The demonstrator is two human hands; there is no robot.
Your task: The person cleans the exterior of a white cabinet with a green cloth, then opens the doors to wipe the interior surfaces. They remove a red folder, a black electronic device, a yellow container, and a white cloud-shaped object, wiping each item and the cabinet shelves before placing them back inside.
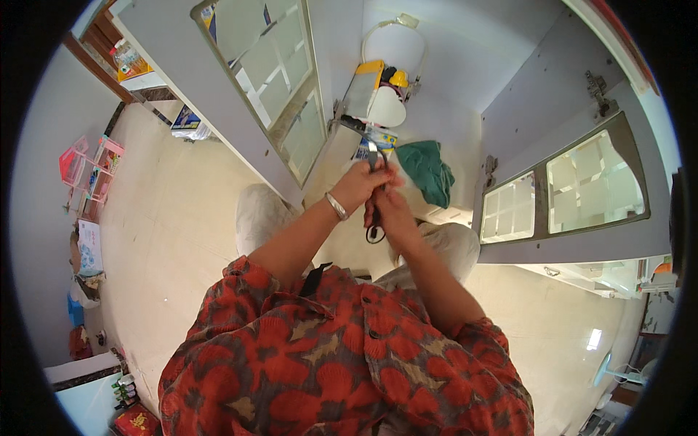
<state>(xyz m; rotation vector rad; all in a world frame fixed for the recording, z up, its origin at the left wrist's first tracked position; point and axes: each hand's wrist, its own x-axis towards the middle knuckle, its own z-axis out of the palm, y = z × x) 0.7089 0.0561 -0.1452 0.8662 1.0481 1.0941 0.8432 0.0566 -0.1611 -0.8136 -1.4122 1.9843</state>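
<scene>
My left hand (362, 182) and my right hand (390, 210) meet before my knees, in front of a cabinet's opening. Both are closed on a dark cable (374, 158); a thin black loop of it hangs below the right hand. The upper part of the cable stands above my left hand, blurred. Just beyond lies a green cloth (428, 171) on the cabinet floor. Behind the hands are a blue and yellow printed packet (381, 137) and a white rounded object (387, 107). Which fingers grip the cable is partly hidden.
An open cabinet door with glass panes (272, 71) stands at the left, another (594, 185) at the right. Inside are a yellow and grey box (366, 87) and a pale cable (376, 27). A pink toy house (79, 163) is on the floor by the left wall.
</scene>
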